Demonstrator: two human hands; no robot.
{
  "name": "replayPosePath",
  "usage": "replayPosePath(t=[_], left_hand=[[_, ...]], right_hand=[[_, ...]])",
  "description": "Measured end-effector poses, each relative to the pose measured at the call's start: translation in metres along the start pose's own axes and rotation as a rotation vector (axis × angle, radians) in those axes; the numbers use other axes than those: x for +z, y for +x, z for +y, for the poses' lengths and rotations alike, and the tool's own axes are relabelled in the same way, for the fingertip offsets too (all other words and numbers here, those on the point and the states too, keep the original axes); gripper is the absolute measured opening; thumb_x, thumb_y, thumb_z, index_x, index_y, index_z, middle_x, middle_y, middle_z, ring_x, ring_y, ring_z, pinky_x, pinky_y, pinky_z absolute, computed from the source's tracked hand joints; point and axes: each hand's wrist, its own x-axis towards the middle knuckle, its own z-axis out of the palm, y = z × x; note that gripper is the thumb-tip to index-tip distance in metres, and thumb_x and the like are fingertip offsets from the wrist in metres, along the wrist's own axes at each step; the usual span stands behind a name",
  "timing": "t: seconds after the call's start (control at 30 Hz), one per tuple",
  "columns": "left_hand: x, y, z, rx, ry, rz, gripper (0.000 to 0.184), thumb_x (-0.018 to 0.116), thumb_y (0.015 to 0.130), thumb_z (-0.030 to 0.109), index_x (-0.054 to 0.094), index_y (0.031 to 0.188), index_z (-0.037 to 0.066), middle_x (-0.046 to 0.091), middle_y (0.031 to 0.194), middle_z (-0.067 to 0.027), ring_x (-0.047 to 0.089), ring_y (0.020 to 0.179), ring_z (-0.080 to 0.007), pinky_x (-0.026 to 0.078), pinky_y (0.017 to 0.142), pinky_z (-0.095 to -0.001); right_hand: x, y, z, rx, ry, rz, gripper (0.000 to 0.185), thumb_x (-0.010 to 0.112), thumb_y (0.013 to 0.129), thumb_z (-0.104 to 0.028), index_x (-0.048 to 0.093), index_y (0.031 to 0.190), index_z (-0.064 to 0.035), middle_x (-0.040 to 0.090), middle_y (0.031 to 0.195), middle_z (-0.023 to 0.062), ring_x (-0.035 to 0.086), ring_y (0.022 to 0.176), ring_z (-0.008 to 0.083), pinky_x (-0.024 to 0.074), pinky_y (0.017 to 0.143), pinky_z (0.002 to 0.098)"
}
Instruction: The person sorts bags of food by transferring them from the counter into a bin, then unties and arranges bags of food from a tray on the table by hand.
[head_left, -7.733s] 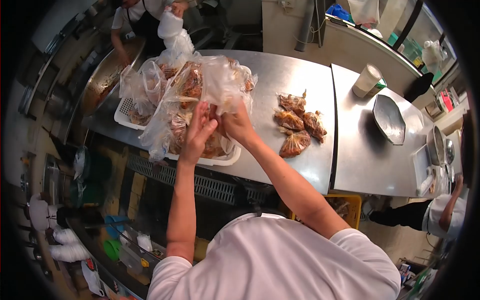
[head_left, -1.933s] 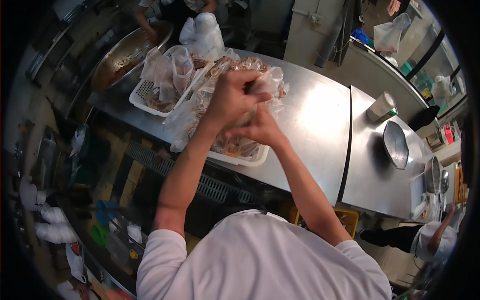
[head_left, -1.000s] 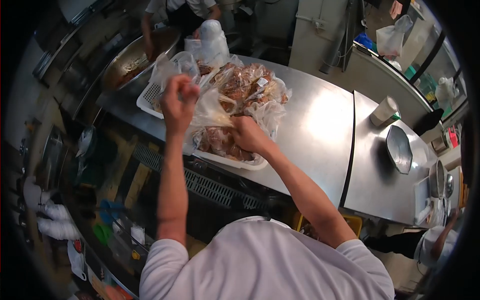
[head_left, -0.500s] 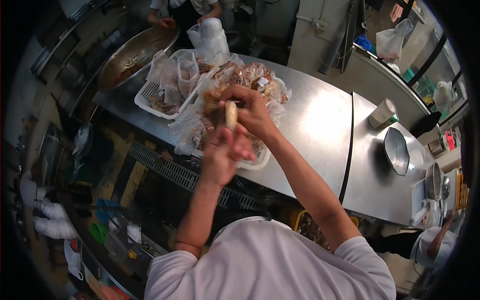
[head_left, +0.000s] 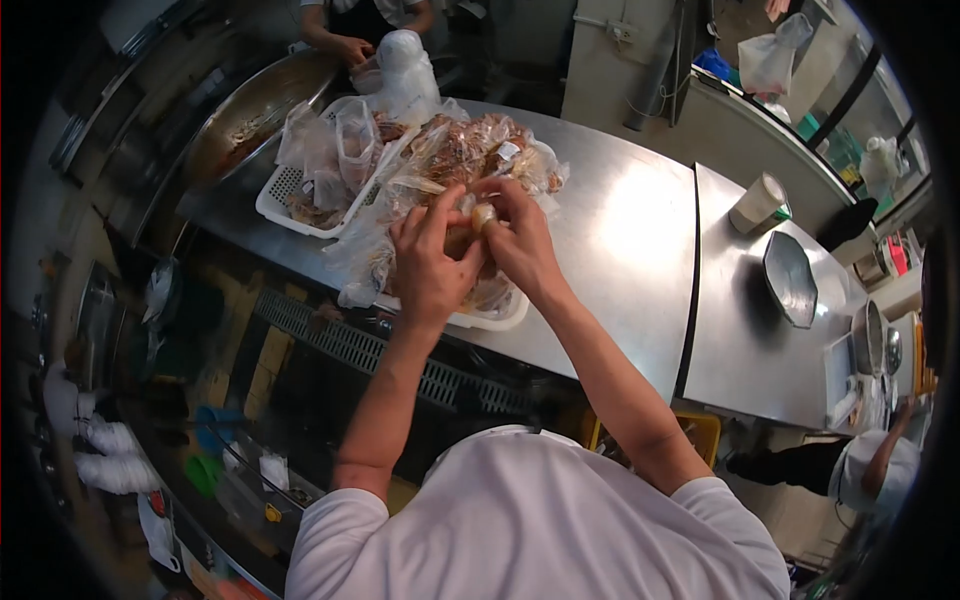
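Both my hands are together over a white basket [head_left: 505, 316] heaped with bagged food. My right hand [head_left: 524, 250] pinches a pale, yellowish, bunched piece [head_left: 483, 216] that looks like the gathered neck of a clear plastic bag. My left hand [head_left: 432, 268] curls around the same bag from the other side, its fingertips at the neck. Most of this bag is hidden behind my fingers. Clear bags of reddish-brown food [head_left: 455, 145] are piled just beyond my hands.
A second white basket [head_left: 290, 220] with bags stands left on the steel table [head_left: 620, 270]. Behind it are a large metal bowl [head_left: 215, 140] and a stack wrapped in plastic [head_left: 408, 85]. A co-worker's hand [head_left: 352, 50] is at the back. A dark dish [head_left: 790, 280] lies right.
My left hand, blurred lower down before, has moved up beside the bag's neck. The pale piece has turned from upright to pointing more toward me. The co-worker's hand has shifted near the wrapped stack.
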Motion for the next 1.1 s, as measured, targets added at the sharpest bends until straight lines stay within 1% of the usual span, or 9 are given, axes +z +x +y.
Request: replayPosePath(t=[0.13, 0.27, 0.33, 0.4, 0.43, 0.77, 0.87, 1.0, 1.1], left_hand=[[0.038, -0.014, 0.013, -0.097, -0.18, 0.032, 0.041, 0.076, 0.073, 0.002, 0.066, 0.113, 0.008, 0.072, 0.086, -0.0057, 0.068, 0.085, -0.0178, 0.052, 0.078, -0.0342], [0.072, -0.014, 0.018, -0.559, -1.067, -0.125, 0.024, 0.07, 0.08, -0.006, 0.064, 0.102, 0.001, 0.07, 0.083, -0.0049, 0.064, 0.078, -0.0058, 0.053, 0.072, -0.0217], [0.092, -0.022, 0.032, -0.537, -0.952, -0.19, 0.021, 0.071, 0.08, -0.006, 0.065, 0.099, -0.001, 0.069, 0.084, -0.0066, 0.067, 0.078, -0.0103, 0.054, 0.071, -0.0252], [0.099, -0.019, 0.053, -0.029, -0.472, -0.216, 0.017, 0.073, 0.08, -0.004, 0.066, 0.096, -0.001, 0.069, 0.083, -0.0083, 0.068, 0.076, -0.0149, 0.054, 0.068, -0.0273], [0.102, -0.02, 0.071, -0.147, -0.671, -0.236, 0.009, 0.07, 0.081, -0.002, 0.066, 0.089, -0.001, 0.063, 0.075, -0.0127, 0.066, 0.066, -0.0267, 0.052, 0.061, -0.0337], [0.143, -0.052, 0.111, -0.064, -0.799, -0.376, 0.019, 0.079, 0.077, 0.005, 0.061, 0.08, 0.001, 0.061, 0.071, -0.0107, 0.061, 0.064, -0.0223, 0.045, 0.059, -0.037], [0.104, -0.009, 0.059, 0.036, -0.316, -0.307, 0.033, 0.083, 0.076, 0.02, 0.064, 0.099, 0.007, 0.061, 0.102, -0.0109, 0.063, 0.092, -0.0306, 0.053, 0.081, -0.0409], [0.102, 0.005, -0.025, 0.239, 0.257, -0.525, 0.037, 0.083, 0.07, 0.01, 0.069, 0.104, 0.007, 0.063, 0.103, -0.011, 0.064, 0.096, -0.0304, 0.054, 0.086, -0.0426], [0.075, 0.034, -0.048, 0.188, -0.116, -0.618, 0.024, 0.082, 0.069, 0.006, 0.07, 0.089, 0.004, 0.065, 0.084, -0.0106, 0.063, 0.079, -0.0306, 0.051, 0.072, -0.0422]], right_hand=[[-0.039, -0.022, 0.007, 0.11, 0.136, -0.004, 0.02, 0.064, 0.082, 0.0, 0.067, 0.102, 0.0022, 0.069, 0.086, 0.0064, 0.064, 0.077, 0.0164, 0.0522, 0.073, 0.0313], [-0.092, -0.036, 0.016, -0.052, 0.198, -0.126, 0.012, 0.069, 0.087, 0.001, 0.069, 0.098, 0.0032, 0.067, 0.086, 0.0034, 0.061, 0.075, 0.0134, 0.0508, 0.075, 0.0256], [-0.118, -0.045, 0.02, -0.037, 0.191, -0.113, 0.013, 0.074, 0.086, -0.002, 0.069, 0.097, 0.0039, 0.067, 0.084, 0.0037, 0.061, 0.072, 0.0111, 0.051, 0.073, 0.0249], [-0.14, -0.059, 0.02, 0.174, 0.051, 0.071, 0.017, 0.076, 0.084, -0.003, 0.071, 0.099, 0.0039, 0.069, 0.083, 0.0035, 0.063, 0.074, 0.0113, 0.0518, 0.072, 0.0255], [-0.145, -0.07, 0.018, 0.193, -0.038, 0.168, 0.017, 0.077, 0.082, -0.001, 0.072, 0.098, 0.0035, 0.071, 0.081, 0.0047, 0.064, 0.074, 0.0117, 0.0517, 0.069, 0.0257], [-0.211, -0.098, 0.062, -0.058, -0.724, 0.494, 0.015, 0.073, 0.074, 0.005, 0.064, 0.085, 0.0004, 0.069, 0.07, 0.0094, 0.067, 0.061, 0.0173, 0.0536, 0.058, 0.0286], [-0.216, -0.075, 0.076, 0.048, -0.796, 0.537, 0.052, 0.072, 0.071, 0.012, 0.061, 0.121, -0.0017, 0.067, 0.116, 0.0184, 0.067, 0.104, 0.0303, 0.0553, 0.087, 0.0388], [-0.137, -0.054, 0.056, 0.057, -0.639, -0.014, 0.078, 0.073, 0.071, 0.012, 0.049, 0.141, -0.0139, 0.059, 0.131, 0.0195, 0.058, 0.122, 0.038, 0.0519, 0.098, 0.0424], [-0.092, -0.032, 0.059, -0.252, -0.585, -0.176, 0.064, 0.074, 0.072, 0.01, 0.059, 0.13, -0.0122, 0.063, 0.123, 0.0176, 0.063, 0.113, 0.0378, 0.0538, 0.092, 0.0428]])
